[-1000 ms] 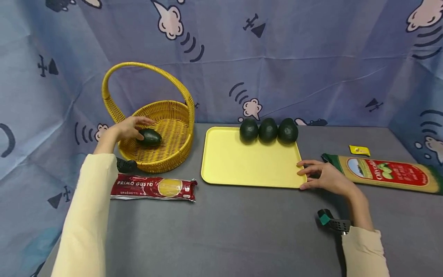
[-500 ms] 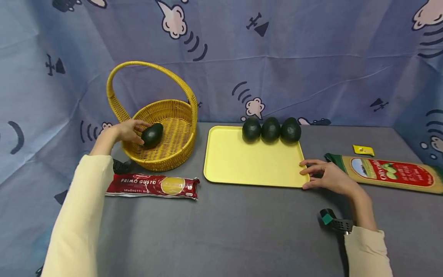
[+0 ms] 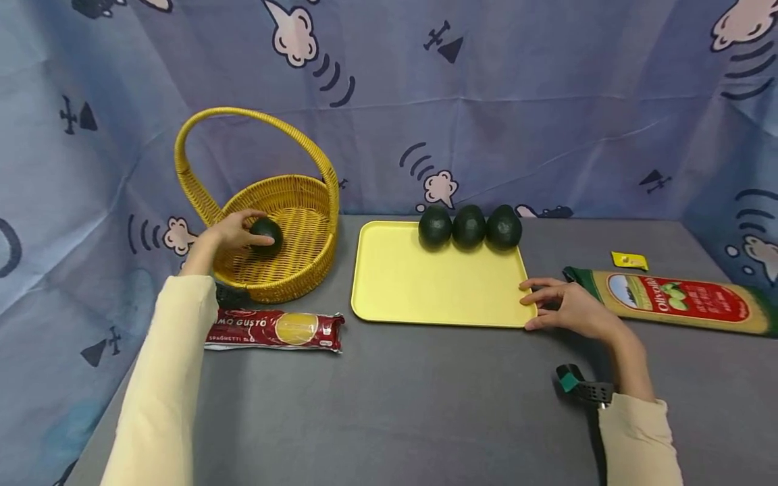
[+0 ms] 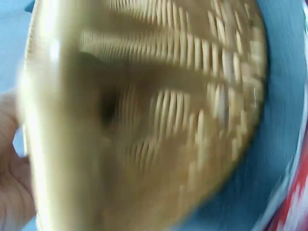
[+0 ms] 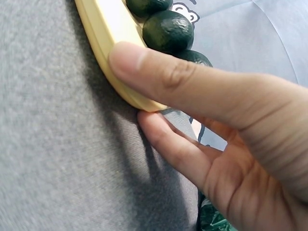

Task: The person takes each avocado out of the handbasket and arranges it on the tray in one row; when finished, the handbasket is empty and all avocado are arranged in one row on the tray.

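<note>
My left hand [image 3: 234, 231] reaches over the left rim of a yellow wicker basket [image 3: 304, 266] and grips a dark green avocado [image 3: 267, 236] inside it. In the left wrist view the hand [image 4: 13, 178] shows only at the left edge; blurred wicker hides the avocado. At the right end of a pale yellow tray [image 3: 437, 290], my right hand [image 3: 571, 307] holds the near corner. Its thumb lies on the tray's rim [image 5: 103, 45], a finger against the corner. Three avocados [image 3: 469, 227] sit side by side at the tray's back edge.
A red spaghetti packet [image 3: 273, 331] lies before the basket, partly behind the left sleeve. To the tray's right lie a long green and tan Olivoilà packet [image 3: 681, 300] and a small yellow sachet [image 3: 629, 261]. A patterned cloth [image 3: 377, 135] hangs behind the grey table [image 3: 413, 405].
My left hand has moved a little right within the basket, and the avocado in it has turned from lying sideways to more end-on. The right hand and tray stay put.
</note>
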`<state>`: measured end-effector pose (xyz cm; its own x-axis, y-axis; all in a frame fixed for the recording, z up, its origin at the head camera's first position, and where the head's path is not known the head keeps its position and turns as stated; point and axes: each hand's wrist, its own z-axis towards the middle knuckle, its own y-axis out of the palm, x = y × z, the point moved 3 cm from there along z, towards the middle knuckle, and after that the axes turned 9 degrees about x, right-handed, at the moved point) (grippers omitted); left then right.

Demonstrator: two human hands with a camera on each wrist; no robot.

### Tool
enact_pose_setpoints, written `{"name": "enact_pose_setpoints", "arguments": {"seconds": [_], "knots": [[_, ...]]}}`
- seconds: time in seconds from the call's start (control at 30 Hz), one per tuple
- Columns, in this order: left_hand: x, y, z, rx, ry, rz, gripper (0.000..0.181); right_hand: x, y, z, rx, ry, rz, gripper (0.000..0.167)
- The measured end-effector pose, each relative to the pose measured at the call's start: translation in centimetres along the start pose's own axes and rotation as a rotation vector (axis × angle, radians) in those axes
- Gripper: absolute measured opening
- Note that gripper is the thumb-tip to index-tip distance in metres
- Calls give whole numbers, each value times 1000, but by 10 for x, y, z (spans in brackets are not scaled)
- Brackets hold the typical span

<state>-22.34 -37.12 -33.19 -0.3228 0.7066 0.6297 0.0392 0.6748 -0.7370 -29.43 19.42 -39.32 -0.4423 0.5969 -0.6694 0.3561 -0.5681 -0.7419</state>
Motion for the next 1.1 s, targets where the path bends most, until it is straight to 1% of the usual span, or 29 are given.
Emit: {"name": "enact_pose_setpoints", "arguments": {"seconds": [0.07, 0.13, 0.17, 0.27, 0.43, 0.53, 0.6, 0.67, 0.77, 0.83, 0.9, 0.97, 1.1], "knots": [[0, 3, 0, -18, -75, -165, 68, -1, 0, 1, -2, -6, 4, 45], [0, 6, 0, -11, -162, -319, 68, -2, 1, 1, -2, -14, 5, 44], [0, 7, 0, 1, -195, -369, 68, -3, 0, 1, 1, -16, 4, 44], [0, 11, 0, 17, -247, -450, 67, -4, 0, 1, 3, -17, 8, 43], [-1, 16, 1, 6, -282, -577, 68, -5, 0, 0, 5, -17, 16, 43], [-3, 18, 1, 21, -284, -619, 69, -5, 0, -1, 8, -13, 11, 43], [-5, 18, 1, 38, -269, -621, 69, -5, 0, -1, 8, -8, 10, 43], [-7, 17, 1, 46, -235, -611, 70, -5, 0, -1, 6, -1, 13, 43], [-8, 17, 0, 38, -168, -650, 71, -5, 0, -1, 5, 8, 16, 44], [-7, 16, -1, 21, -124, -692, 72, -4, 0, -1, 5, 14, 13, 44], [-6, 15, -2, 5, -99, -750, 74, -4, 0, -1, 6, 16, 6, 44], [-5, 13, -5, 0, -86, -796, 76, -4, -1, -1, 5, 17, -1, 44], [-3, 9, -13, 17, -69, -869, 80, -4, -1, 0, 3, 19, -4, 44]]}}
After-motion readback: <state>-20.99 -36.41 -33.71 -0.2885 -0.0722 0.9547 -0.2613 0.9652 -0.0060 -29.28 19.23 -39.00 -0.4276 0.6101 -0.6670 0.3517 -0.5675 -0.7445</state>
